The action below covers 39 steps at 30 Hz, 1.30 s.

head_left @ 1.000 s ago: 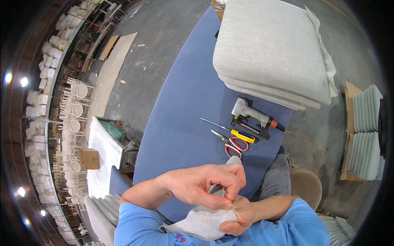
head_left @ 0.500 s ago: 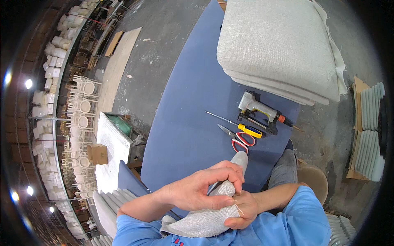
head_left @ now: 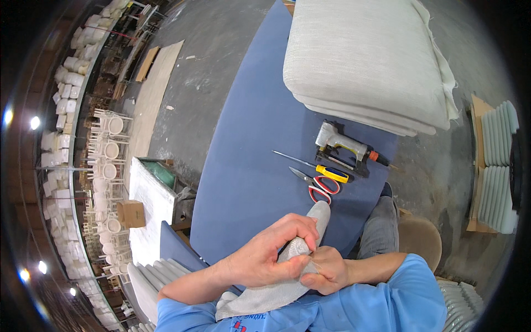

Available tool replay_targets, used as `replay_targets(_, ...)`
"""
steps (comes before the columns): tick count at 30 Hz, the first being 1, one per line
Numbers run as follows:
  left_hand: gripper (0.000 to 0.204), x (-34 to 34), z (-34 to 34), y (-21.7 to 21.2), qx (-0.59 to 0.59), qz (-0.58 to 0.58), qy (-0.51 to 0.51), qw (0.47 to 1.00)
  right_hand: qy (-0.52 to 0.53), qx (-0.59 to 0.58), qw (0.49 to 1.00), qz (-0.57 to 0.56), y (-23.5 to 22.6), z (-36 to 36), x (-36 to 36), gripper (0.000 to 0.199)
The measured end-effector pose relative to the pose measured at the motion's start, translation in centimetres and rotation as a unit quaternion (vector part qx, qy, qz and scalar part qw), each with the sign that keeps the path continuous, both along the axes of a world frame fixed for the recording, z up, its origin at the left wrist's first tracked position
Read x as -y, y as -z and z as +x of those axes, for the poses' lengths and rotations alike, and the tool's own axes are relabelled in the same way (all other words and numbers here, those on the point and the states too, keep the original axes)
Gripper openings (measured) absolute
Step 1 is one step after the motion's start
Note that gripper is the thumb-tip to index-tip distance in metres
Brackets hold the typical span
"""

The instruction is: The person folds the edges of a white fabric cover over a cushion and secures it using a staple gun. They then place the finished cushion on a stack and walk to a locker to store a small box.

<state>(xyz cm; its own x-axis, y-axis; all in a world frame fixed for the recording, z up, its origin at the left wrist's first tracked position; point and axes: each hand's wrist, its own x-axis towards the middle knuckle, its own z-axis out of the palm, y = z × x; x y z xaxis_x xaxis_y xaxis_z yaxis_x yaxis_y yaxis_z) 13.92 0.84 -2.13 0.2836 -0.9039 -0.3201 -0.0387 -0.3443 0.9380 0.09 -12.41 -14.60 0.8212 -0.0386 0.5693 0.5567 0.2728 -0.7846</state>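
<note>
A padded piece covered in light grey woven fabric (head_left: 265, 299) stands on edge against my body, its rounded far end pointing at the scissors. My left hand (head_left: 279, 249) is closed over its top edge, thumb and fingers pinching a bunched fold of the fabric. Right beside it, my right hand (head_left: 327, 270) is closed on the same fabric, its thumb pressed along the loose edge. Beyond the hands, red-and-white-handled scissors (head_left: 323, 188), a yellow-handled screwdriver-like tool (head_left: 332, 173) and a silver staple gun (head_left: 345, 145) lie on the blue work surface (head_left: 249, 160).
A stack of grey fabric-covered seat pads (head_left: 365, 55) rests at the far right of the surface. More pads (head_left: 495, 193) stand upright on the right. To the left are a white-topped bench (head_left: 149, 205), a cardboard box (head_left: 131, 214) and stacked chair frames (head_left: 112, 144).
My right hand's fingers have closed more tightly round the fabric edge, and its loose threads show less. The left hand keeps its pinch. The whole view has shifted slightly.
</note>
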Motion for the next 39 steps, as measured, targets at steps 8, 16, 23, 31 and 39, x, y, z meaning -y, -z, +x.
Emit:
replay_targets(8,0.024,0.2,-0.6,-1.3,0.025,0.039,-0.024,0.999,-0.004,-0.129,0.991,0.027,-0.6,-1.0,-0.4,0.027)
replay_targets(16,0.052,0.7,-2.0,-1.9,0.078,0.116,-0.065,0.988,0.009,-0.188,0.980,0.059,-0.7,-1.1,-0.6,0.038)
replay_targets(23,0.053,1.9,-2.6,-3.6,0.052,0.207,-0.087,0.973,-0.038,-0.224,0.969,0.095,-0.7,-1.2,-0.1,0.044)
replay_targets(31,0.050,2.3,-3.2,-3.3,0.103,0.218,-0.098,0.966,-0.040,-0.219,0.969,0.108,-0.3,-1.3,-0.3,0.044)
replay_targets(39,0.050,2.9,-3.8,-3.7,0.180,0.252,-0.081,0.947,-0.051,-0.234,0.962,0.129,0.1,-1.9,-0.4,0.044)
